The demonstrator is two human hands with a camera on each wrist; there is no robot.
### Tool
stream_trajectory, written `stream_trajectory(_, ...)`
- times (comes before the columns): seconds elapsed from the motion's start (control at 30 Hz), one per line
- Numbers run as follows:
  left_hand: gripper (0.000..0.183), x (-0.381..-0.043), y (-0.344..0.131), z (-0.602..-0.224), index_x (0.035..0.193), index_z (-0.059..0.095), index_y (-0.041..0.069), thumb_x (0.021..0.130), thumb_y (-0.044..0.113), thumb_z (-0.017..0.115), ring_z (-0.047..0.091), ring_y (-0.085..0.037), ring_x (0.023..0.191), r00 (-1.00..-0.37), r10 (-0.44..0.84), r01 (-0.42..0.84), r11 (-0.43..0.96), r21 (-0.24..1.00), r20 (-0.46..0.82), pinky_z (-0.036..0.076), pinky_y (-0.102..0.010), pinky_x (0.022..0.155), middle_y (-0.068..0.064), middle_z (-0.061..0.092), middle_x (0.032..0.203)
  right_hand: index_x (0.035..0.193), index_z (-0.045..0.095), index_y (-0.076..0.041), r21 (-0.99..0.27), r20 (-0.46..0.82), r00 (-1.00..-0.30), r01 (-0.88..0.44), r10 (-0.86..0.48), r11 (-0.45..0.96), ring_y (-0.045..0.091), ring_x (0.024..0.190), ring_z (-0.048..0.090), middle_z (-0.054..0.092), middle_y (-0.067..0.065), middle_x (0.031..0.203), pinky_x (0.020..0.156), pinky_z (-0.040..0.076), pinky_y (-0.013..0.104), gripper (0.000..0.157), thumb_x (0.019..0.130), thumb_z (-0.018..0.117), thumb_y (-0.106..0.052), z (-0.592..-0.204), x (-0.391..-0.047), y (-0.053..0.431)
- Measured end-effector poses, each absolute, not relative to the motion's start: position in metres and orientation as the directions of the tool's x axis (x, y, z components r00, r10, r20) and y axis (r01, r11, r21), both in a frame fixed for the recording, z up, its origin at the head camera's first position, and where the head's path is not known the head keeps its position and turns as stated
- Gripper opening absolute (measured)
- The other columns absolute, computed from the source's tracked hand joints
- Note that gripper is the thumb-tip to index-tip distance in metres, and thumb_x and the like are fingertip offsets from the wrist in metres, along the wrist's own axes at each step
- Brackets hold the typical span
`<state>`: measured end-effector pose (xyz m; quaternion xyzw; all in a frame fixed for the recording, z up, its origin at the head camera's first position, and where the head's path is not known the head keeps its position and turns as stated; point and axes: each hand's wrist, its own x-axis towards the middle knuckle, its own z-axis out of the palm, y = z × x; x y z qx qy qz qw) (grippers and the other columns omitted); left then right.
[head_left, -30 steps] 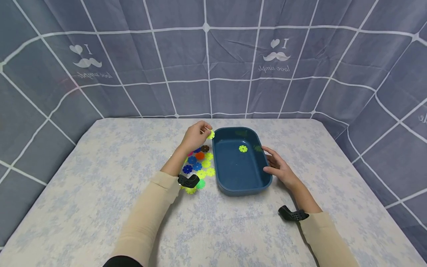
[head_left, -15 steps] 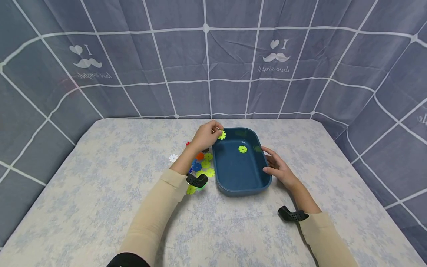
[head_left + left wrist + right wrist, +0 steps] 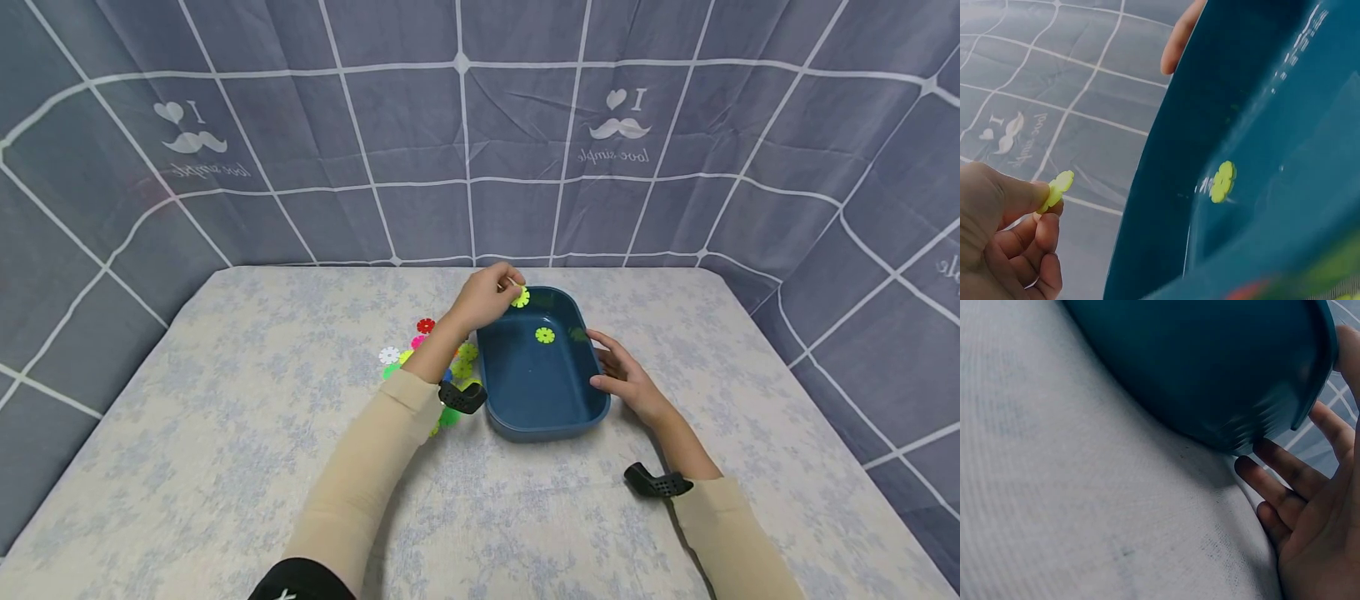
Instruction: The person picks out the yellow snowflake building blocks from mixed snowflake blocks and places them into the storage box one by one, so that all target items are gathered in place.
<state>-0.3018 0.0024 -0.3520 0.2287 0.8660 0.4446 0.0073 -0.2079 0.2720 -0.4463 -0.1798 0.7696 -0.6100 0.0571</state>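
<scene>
Gridded backdrop (image 3: 411,125); yellow disc (image 3: 1064,182) in left fingers (image 3: 1046,234), outside right wrist view.

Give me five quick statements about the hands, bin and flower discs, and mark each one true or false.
1. The left hand pinches a yellow-green, flower-shaped plastic disc. True.
2. The right hand pinches a disc too. False: it touches the right side of the dark blue, rounded-rectangular plastic bin.
3. A second yellow-green disc lies inside the bin. True.
4. The loose discs outside the bin are all white. False: a red one and a pink one lie there too.
5. Pale, blue-patterned cloth lies under the bin. True.
</scene>
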Motion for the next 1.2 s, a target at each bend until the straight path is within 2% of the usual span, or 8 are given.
stream_trajectory(0.23,0.017,-0.302,0.015,-0.352,0.112,0.062,0.005,0.1,0.015,0.054,0.057,-0.022,0.081,-0.878,0.439,0.411,0.488,0.77,0.191,0.045,-0.032,0.071,-0.009,0.064,0.093,0.155,0.022,-0.012,-0.96,0.127,-0.93,-0.203,-0.344,0.193,0.046,0.13,0.039,0.034,0.029,0.148,0.097,0.04,0.055,0.071,0.094,0.057,-0.007,-0.446,-0.208,0.272)
stream_trajectory(0.4,0.017,-0.302,0.024,-0.353,0.113,0.062,0.005,0.101,0.015,0.054,0.058,-0.021,0.083,-0.875,0.452,0.413,0.506,0.758,0.175,0.045,-0.033,0.074,-0.009,0.064,0.096,0.155,0.022,-0.011,-0.961,0.126,-0.932,-0.2,-0.34,0.193,0.047,0.132,0.037,0.033,0.029,0.148,0.099,0.036,0.06,0.071,0.094,0.057,-0.007,-0.446,-0.208,0.271)
stream_trajectory(0.53,0.017,-0.302,0.032,-0.354,0.114,0.062,0.006,0.101,0.015,0.054,0.056,-0.02,0.079,-0.874,0.464,0.403,0.517,0.756,0.149,0.044,-0.031,0.071,-0.007,0.062,0.094,0.155,0.022,-0.011,-0.962,0.123,-0.933,-0.196,-0.339,0.191,0.047,0.132,0.035,0.032,0.029,0.149,0.099,0.033,0.063,0.071,0.094,0.057,-0.007,-0.446,-0.208,0.271)
stream_trajectory(0.8,0.017,-0.299,0.042,-0.357,0.113,0.061,0.007,0.102,0.015,0.052,0.051,-0.017,0.072,-0.853,0.508,0.415,0.519,0.748,0.12,0.04,-0.029,0.067,-0.005,0.059,0.091,0.155,0.021,-0.011,-0.962,0.122,-0.932,-0.196,-0.343,0.19,0.048,0.134,0.033,0.029,0.03,0.15,0.101,0.03,0.065,0.071,0.094,0.056,-0.006,-0.446,-0.209,0.27)
stream_trajectory(1.03,0.018,-0.299,0.049,-0.364,0.115,0.061,0.006,0.102,0.015,0.051,0.054,-0.018,0.077,-0.845,0.527,0.406,0.528,0.746,0.087,0.043,-0.029,0.069,-0.006,0.06,0.096,0.155,0.021,-0.012,-0.962,0.122,-0.93,-0.197,-0.346,0.19,0.049,0.134,0.034,0.03,0.031,0.149,0.101,0.03,0.065,0.071,0.094,0.056,-0.007,-0.446,-0.209,0.271)
stream_trajectory(1.13,0.018,-0.299,0.054,-0.367,0.115,0.061,0.006,0.102,0.016,0.052,0.055,-0.018,0.079,-0.84,0.538,0.404,0.535,0.742,0.069,0.043,-0.029,0.07,-0.007,0.06,0.098,0.155,0.021,-0.011,-0.961,0.125,-0.93,-0.2,-0.345,0.192,0.048,0.134,0.034,0.03,0.03,0.149,0.101,0.032,0.062,0.071,0.094,0.056,-0.006,-0.446,-0.209,0.271)
stream_trajectory(1.2,0.019,-0.3,0.056,-0.37,0.115,0.062,0.006,0.101,0.016,0.053,0.055,-0.018,0.08,-0.836,0.545,0.399,0.533,0.746,0.057,0.044,-0.028,0.071,-0.007,0.06,0.098,0.155,0.02,-0.01,-0.96,0.128,-0.929,-0.204,-0.347,0.192,0.047,0.134,0.034,0.03,0.03,0.149,0.102,0.035,0.055,0.07,0.094,0.056,-0.006,-0.445,-0.209,0.271)
